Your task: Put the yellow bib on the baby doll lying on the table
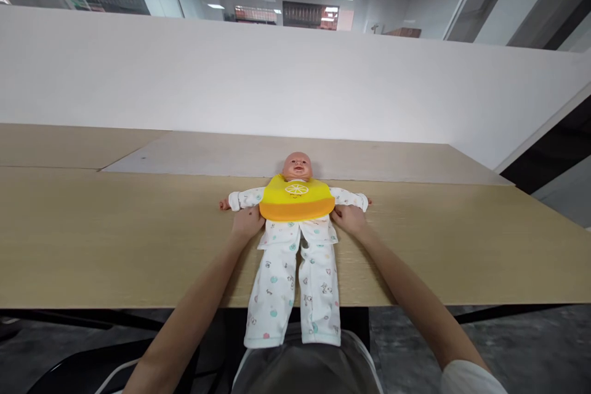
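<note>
A baby doll (298,166) lies on its back with its head away from me and its arms spread sideways. It wears a white patterned top (282,233) and matching trousers (272,295), whose legs hang past the table's near edge. Over its chest lies a yellow bib (296,200) with a smiling lemon-slice print and an orange lower pocket. My left hand (248,221) is closed at the bib's lower left edge, below the doll's sleeve. At the lower right edge, my right hand (349,220) is closed on the bib as well. Both hands' fingertips are partly hidden.
The wooden table (115,240) stretches wide to both sides, with a paler strip (392,160) along its back. Behind it stands a white wall (277,80) with glass above. A black chair (87,366) stands at the lower left.
</note>
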Action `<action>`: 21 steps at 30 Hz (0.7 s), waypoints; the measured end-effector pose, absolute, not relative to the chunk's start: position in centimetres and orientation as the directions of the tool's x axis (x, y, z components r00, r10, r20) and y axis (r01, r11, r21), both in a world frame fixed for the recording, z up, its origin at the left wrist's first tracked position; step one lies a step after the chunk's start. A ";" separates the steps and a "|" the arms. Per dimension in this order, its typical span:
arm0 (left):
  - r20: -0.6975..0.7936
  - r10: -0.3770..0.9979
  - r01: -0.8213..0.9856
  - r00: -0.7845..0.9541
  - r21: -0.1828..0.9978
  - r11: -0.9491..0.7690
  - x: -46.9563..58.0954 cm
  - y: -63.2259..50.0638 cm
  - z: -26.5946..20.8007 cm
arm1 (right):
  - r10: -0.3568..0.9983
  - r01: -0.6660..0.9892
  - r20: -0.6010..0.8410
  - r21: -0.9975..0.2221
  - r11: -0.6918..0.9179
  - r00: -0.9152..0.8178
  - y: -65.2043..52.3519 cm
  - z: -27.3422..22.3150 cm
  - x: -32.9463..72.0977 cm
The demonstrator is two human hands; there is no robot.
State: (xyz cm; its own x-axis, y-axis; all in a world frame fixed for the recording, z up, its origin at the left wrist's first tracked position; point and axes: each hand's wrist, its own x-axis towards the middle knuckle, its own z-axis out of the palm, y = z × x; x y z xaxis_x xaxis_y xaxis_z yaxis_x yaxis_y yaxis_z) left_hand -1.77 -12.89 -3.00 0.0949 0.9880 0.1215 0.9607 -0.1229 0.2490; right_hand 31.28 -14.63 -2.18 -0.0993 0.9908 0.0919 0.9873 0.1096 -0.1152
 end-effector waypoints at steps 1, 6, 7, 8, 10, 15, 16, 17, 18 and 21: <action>0.114 0.991 0.960 0.065 0.266 -0.093 -1.8 -13.1 -2.8 | 0.990 0.984 0.093 -0.130 0.120 -0.109 -14.7 -2.2 31.4; 0.105 0.993 0.925 0.062 0.368 -0.097 -2.7 -13.2 -2.1 | 0.983 0.945 0.120 -0.279 0.168 -0.139 -15.0 -2.6 32.4; 0.110 0.990 0.917 0.088 0.380 -0.123 -2.9 -13.0 -2.1 | 0.982 0.934 0.127 -0.311 0.177 -0.143 -15.1 -2.6 32.6; 0.116 0.987 0.910 0.108 0.389 -0.145 -3.1 -12.9 -2.1 | 0.980 0.924 0.133 -0.337 0.182 -0.145 -15.0 -2.7 32.7; 0.124 0.985 0.910 0.120 0.384 -0.159 -3.2 -12.7 -2.3 | 0.979 0.907 0.144 -0.378 0.187 -0.143 -15.0 -2.8 32.8; 0.096 0.989 0.921 0.109 0.365 -0.137 -3.1 -12.8 -2.4 | 0.972 0.867 0.163 -0.444 0.225 -0.169 -14.7 -3.0 33.2; 0.088 0.990 0.919 0.114 0.369 -0.139 -3.0 -12.9 -2.3 | 0.970 0.862 0.164 -0.451 0.233 -0.177 -14.7 -3.1 33.3; 0.082 0.990 0.917 0.118 0.373 -0.140 -3.0 -12.9 -2.2 | 0.970 0.858 0.164 -0.457 0.237 -0.180 -14.7 -3.1 33.3; 0.076 0.990 0.916 0.120 0.375 -0.140 -3.0 -13.0 -2.1 | 0.970 0.855 0.164 -0.462 0.237 -0.180 -14.7 -3.1 33.4; 0.072 0.991 0.917 0.116 0.375 -0.135 -3.1 -13.0 -2.0 | 0.971 0.848 0.163 -0.476 0.234 -0.176 -14.7 -3.1 33.4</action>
State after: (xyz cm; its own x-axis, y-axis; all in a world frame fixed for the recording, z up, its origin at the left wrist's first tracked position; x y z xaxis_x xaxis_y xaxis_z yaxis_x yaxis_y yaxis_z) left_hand -3.05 -12.97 -1.96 0.1161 0.9906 0.0719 0.9173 -0.1347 0.3748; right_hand 33.39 -14.69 -3.11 -0.1765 0.9707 0.1629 0.8476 0.2340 -0.4763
